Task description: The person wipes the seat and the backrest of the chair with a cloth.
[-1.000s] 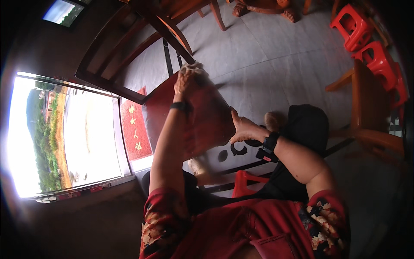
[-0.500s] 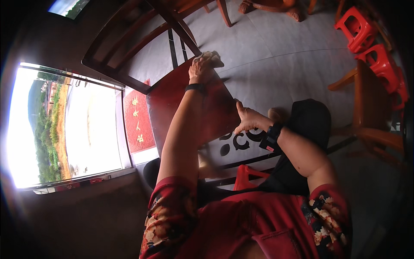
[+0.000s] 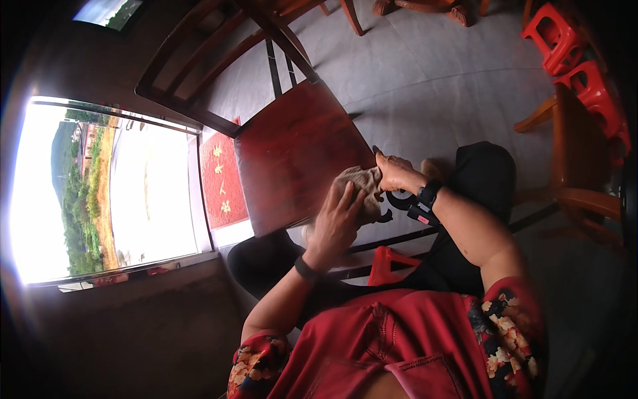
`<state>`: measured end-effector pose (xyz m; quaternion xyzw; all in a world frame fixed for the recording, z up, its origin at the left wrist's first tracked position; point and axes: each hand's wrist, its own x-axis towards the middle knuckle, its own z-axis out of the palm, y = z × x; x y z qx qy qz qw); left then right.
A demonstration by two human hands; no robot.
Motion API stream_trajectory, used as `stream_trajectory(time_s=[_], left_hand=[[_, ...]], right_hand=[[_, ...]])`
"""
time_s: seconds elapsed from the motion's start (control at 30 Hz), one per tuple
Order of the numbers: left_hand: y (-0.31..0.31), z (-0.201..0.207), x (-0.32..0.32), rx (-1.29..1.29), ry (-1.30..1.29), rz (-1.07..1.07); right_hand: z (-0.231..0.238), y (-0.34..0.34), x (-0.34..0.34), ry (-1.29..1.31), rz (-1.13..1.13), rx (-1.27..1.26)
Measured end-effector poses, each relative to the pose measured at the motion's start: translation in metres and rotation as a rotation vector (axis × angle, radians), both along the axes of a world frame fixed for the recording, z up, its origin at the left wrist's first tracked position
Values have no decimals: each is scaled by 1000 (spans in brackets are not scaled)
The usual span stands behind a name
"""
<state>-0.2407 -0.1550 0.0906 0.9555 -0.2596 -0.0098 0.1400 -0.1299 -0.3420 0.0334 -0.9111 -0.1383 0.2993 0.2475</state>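
Observation:
A wooden chair (image 3: 292, 156) with a dark red-brown seat and slatted back stands tilted in view before me. My left hand (image 3: 337, 223) presses a crumpled grey-brown cloth (image 3: 362, 181) against the seat's near right corner, its fingers bent over the cloth. At that same corner, my right hand (image 3: 399, 174) grips the seat edge right beside the cloth, with the thumb side up. Its other fingertips are partly hidden behind the cloth and the edge. Dark bands circle both wrists.
Red plastic stools (image 3: 555, 40) stand at the far right, near another wooden chair (image 3: 578, 146). Part of a red stool (image 3: 392, 263) shows between my legs. A red mat (image 3: 222, 176) lies by the bright doorway at left. Carved furniture feet (image 3: 458, 14) rest on the grey floor beyond.
My left hand has drawn the cloth from the seat's far corner back to the near right corner. My right hand has shifted slightly up and right, its fingers closing in beside the cloth.

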Motion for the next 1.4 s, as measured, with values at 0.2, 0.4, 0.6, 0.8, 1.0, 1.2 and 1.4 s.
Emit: stream_trajectory(time_s=[0.2, 0.4, 0.6, 0.8, 1.0, 1.2, 1.4], left_hand=[[41, -3, 21, 99, -55, 263], [-1, -26, 80, -1, -136, 206], [-17, -30, 4, -47, -145, 306], [160, -78, -58, 296, -120, 679], [232, -76, -28, 12, -66, 1049], [22, -75, 11, -216, -194, 460], [-26, -51, 34, -226, -136, 247]], right_hand=[[3, 0, -1, -32, -1, 35], [7, -3, -1, -47, -25, 32], [11, 1, 4, 57, 14, -39], [21, 0, -1, -110, 60, -95], [26, 2, 5, -68, 113, -62], [-9, -5, 11, -100, 77, 28], [-5, -11, 10, -51, 102, 97]])
